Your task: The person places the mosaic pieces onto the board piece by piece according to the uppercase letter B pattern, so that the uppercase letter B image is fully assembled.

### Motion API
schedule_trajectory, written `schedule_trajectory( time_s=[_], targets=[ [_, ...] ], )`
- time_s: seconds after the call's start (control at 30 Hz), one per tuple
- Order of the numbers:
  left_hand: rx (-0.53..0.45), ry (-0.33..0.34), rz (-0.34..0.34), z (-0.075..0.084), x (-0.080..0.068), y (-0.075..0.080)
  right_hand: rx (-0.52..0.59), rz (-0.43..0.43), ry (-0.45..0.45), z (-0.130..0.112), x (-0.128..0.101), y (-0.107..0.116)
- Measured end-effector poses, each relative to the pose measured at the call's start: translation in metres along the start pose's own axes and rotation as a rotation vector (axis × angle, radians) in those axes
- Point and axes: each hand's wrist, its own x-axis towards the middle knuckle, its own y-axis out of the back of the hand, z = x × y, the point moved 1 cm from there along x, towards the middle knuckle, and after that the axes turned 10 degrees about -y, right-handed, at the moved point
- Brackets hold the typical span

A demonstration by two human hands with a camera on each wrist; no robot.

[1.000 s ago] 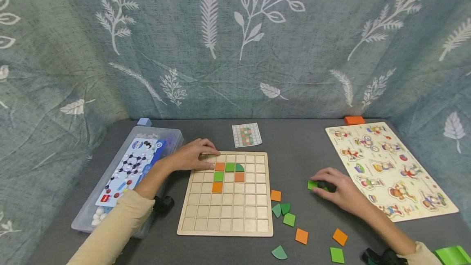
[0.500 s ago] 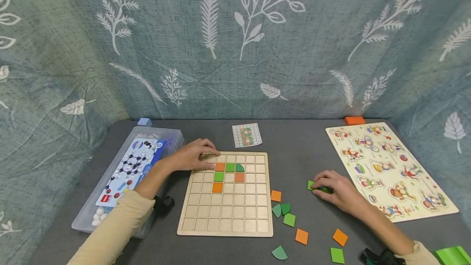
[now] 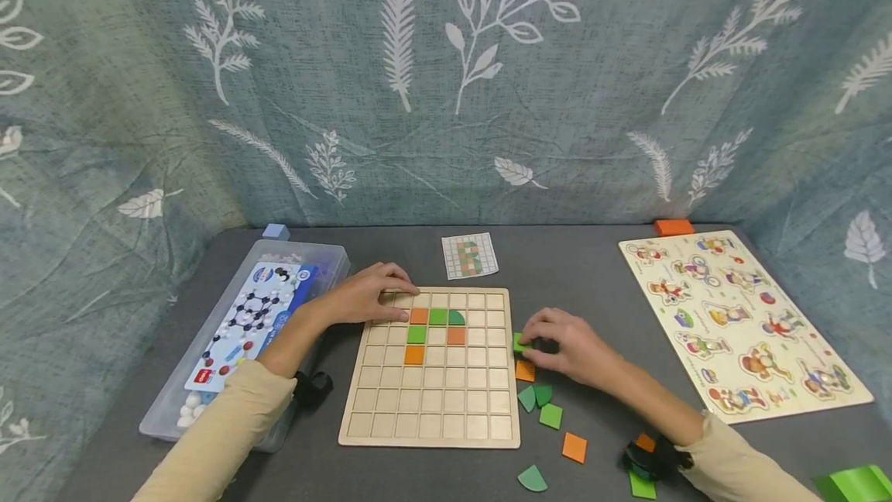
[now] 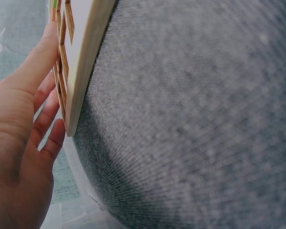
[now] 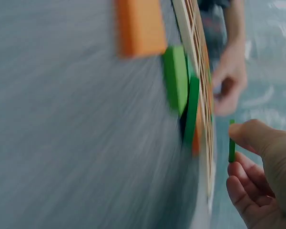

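Note:
My right hand [image 3: 567,343] pinches a green square tile [image 3: 520,342] just off the right edge of the wooden grid board [image 3: 425,401]. In the right wrist view that tile [image 5: 232,140] shows edge-on between thumb and fingers, above the table. My left hand [image 3: 369,294] rests on the board's upper left corner, its fingers spread over the edge; the left wrist view shows the thumb [image 4: 40,57] lying along the grid. Orange and green squares and a green quarter-circle [image 3: 456,318] sit in the board's upper cells. Behind the board lies a small pattern card [image 3: 470,256].
Loose orange squares [image 3: 574,448], green squares [image 3: 550,417] and green quarter-circles [image 3: 533,479] lie right of the board. A plastic box [image 3: 163,418] with a molecule-picture cover stands at left. A picture puzzle board [image 3: 742,324] lies at right, a green object [image 3: 853,484] nearer.
My right hand has lifted the green square tile from the table and moved left with it, up to the board's right edge. The left hand has stayed on the board's corner.

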Motion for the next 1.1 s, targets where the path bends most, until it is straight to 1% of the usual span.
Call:
schedule_trajectory(
  time_s=[0.13, 0.23, 0.3, 0.37, 0.4, 0.53, 0.67, 0.87, 1.1],
  targets=[
    [0.003, -0.009, 0.006, 0.001, 0.0, 0.0, -0.007, -0.112, 0.006, -0.022, 0.028, -0.021],
    [0.004, -0.013, 0.007, 0.001, 0.001, -0.001, -0.007, -0.19, -0.007, -0.032, 0.045, -0.035],
    [0.003, -0.012, 0.006, 0.0, 0.001, -0.001, -0.002, -0.226, -0.014, -0.038, 0.054, -0.044],
    [-0.003, -0.011, 0.005, 0.0, 0.001, -0.001, 0.009, -0.243, -0.015, -0.041, 0.06, -0.051],
    [-0.003, -0.011, 0.004, 0.0, 0.001, -0.001, 0.018, -0.249, -0.014, -0.043, 0.062, -0.055],
    [-0.004, -0.009, 0.009, -0.001, 0.0, -0.001, 0.02, -0.233, 0.045, -0.049, 0.068, -0.065],
    [0.0, -0.014, 0.015, -0.001, 0.0, 0.0, 0.016, -0.212, 0.08, -0.054, 0.068, -0.07],
    [0.01, -0.024, 0.019, -0.002, -0.001, -0.001, 0.022, -0.219, 0.074, -0.057, 0.068, -0.072],
    [-0.002, -0.017, 0.016, 0.001, -0.001, 0.0, -0.005, -0.226, 0.075, -0.058, 0.067, -0.073]
  ],
)
